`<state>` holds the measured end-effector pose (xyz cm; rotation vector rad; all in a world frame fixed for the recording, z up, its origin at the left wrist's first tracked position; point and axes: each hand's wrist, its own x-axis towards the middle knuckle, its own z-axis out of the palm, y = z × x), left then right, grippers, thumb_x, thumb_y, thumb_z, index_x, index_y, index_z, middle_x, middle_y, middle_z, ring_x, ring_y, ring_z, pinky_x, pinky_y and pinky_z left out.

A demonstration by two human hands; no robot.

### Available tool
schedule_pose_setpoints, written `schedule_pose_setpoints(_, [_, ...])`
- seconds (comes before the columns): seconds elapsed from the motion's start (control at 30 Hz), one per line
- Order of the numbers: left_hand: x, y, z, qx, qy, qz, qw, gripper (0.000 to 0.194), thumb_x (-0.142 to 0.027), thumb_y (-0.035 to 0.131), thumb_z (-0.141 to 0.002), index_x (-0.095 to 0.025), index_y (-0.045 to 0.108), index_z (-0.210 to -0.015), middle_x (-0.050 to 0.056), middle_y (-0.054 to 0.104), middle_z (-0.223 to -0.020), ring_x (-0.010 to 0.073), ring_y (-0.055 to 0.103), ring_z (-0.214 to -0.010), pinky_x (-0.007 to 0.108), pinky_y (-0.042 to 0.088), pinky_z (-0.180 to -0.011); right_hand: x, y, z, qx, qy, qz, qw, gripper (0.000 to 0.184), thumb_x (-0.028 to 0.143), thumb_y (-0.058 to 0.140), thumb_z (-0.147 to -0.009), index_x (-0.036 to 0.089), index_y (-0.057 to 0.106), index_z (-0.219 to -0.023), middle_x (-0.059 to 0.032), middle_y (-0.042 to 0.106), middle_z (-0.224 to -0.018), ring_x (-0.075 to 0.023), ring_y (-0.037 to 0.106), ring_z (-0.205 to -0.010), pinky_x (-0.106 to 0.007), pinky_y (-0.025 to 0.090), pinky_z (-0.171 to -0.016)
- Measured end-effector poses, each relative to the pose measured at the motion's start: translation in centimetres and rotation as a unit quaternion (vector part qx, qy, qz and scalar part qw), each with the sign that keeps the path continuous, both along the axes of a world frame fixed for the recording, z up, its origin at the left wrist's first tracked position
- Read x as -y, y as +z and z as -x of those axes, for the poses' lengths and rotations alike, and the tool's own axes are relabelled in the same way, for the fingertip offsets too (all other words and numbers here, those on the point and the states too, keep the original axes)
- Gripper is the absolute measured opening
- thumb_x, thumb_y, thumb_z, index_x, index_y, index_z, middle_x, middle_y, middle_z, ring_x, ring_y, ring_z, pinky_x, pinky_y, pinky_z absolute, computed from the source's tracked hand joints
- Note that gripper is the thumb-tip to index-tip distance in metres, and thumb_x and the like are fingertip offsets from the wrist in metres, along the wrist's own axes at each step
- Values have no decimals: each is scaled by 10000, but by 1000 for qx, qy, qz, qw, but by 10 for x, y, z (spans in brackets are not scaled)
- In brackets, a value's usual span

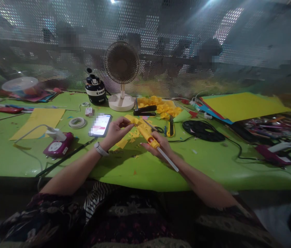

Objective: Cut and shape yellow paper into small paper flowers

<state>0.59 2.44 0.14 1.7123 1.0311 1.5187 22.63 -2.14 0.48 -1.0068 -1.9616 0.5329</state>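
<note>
My right hand (162, 144) is wrapped round a yellow hot glue gun (144, 132), which has a white glue stick (168, 159) poking out of its back end. The nozzle points up and left toward my left hand (115, 132). Between the fingertips of that hand is a small yellow paper piece (130, 119), close to the nozzle; I cannot tell whether they touch. Below both hands lie yellow paper scraps (121, 143). Scissors (158, 129) are partly hidden behind the glue gun, with a yellow utility knife (170, 128) to their right.
Behind my hands are a black stapler (145, 110), yellow paper flowers (162, 106), a fan (122, 65) and a bottle (95, 92). A phone (101, 124), tape roll (77, 122) and purple power strip (59, 145) lie left; a black cable reel (203, 131) and coloured sheets (246, 106) right.
</note>
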Motion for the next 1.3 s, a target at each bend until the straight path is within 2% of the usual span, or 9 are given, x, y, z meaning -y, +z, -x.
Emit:
schedule_pose_setpoints(0.13, [-6, -2, 3, 82, -9, 102, 991, 315, -402, 811, -712, -150, 647, -803, 14, 672, -722, 117, 616, -658, 242, 485, -627, -1, 7, -7, 47, 40, -62, 996, 386, 536, 700, -791, 224, 473, -772, 47, 469, -612, -97, 372, -505, -241, 304, -488])
schedule_pose_setpoints(0.3, [-10, -2, 6, 109, -17, 113, 987, 293, -377, 819, -690, -152, 658, -785, 9, 669, -726, 117, 616, -679, 248, 483, -661, -5, 16, -24, 192, 76, -132, 969, 282, 459, 655, -848, 203, 539, -865, -44, 594, -775, -161, 508, -656, -279, 393, -597])
schedule_pose_setpoints(0.43, [-10, -2, 7, 102, -14, 106, 989, 264, -357, 817, -687, -159, 666, -774, 9, 672, -722, 119, 614, -670, 245, 470, -638, -1, 16, -48, 327, 57, -82, 940, 238, 368, 668, -822, 172, 583, -928, -91, 623, -895, -198, 549, -757, -299, 408, -650])
schedule_pose_setpoints(0.57, [-10, -3, 7, 89, -21, 103, 990, 245, -355, 814, -699, -169, 673, -775, 15, 679, -722, 125, 623, -672, 249, 470, -626, 9, 12, -71, 375, 43, 8, 926, 240, 314, 706, -762, 169, 616, -931, -80, 631, -928, -198, 557, -783, -297, 406, -671])
schedule_pose_setpoints(0.77, [-12, -7, 8, 62, -28, 85, 994, 224, -348, 806, -723, -177, 674, -782, 16, 676, -712, 127, 629, -654, 245, 473, -585, 9, 11, -83, 352, 31, 72, 933, 325, 408, 757, -726, 188, 667, -949, -66, 659, -911, -222, 595, -817, -331, 455, -715])
schedule_pose_setpoints(0.9, [-11, -6, 7, 47, -41, 64, 996, 203, -317, 799, -724, -169, 667, -771, 20, 676, -727, 117, 619, -633, 232, 469, -555, 4, 26, -82, 313, 65, 69, 945, 416, 443, 809, -678, 199, 709, -1000, -95, 688, -1020, -270, 636, -942, -404, 498, -830])
schedule_pose_setpoints(0.93, [-10, -5, 6, 40, -47, 60, 996, 199, -310, 796, -726, -166, 665, -771, 22, 675, -732, 112, 613, -627, 229, 470, -551, 2, 31, -80, 293, 69, 59, 952, 400, 449, 788, -709, 197, 713, -1011, -108, 686, -1068, -281, 635, -996, -426, 495, -869])
schedule_pose_setpoints(1.1, [-4, -3, 4, -30, -74, 30, 996, 211, -333, 761, -770, -147, 670, -812, 51, 674, -812, 118, 623, -699, 239, 514, -618, -13, 44, -42, 135, 28, 30, 990, 305, 439, 661, -853, 183, 687, -1017, -92, 678, -995, -209, 643, -871, -384, 528, -807])
schedule_pose_setpoints(1.3, [1, 0, 2, -105, -73, -49, 991, 202, -345, 726, -820, -153, 665, -839, 59, 663, -846, 139, 619, -785, 265, 527, -687, -32, 32, 7, 41, -3, -15, 999, 248, 429, 708, -822, 196, 663, -896, -88, 638, -1039, -228, 598, -991, -375, 531, -807])
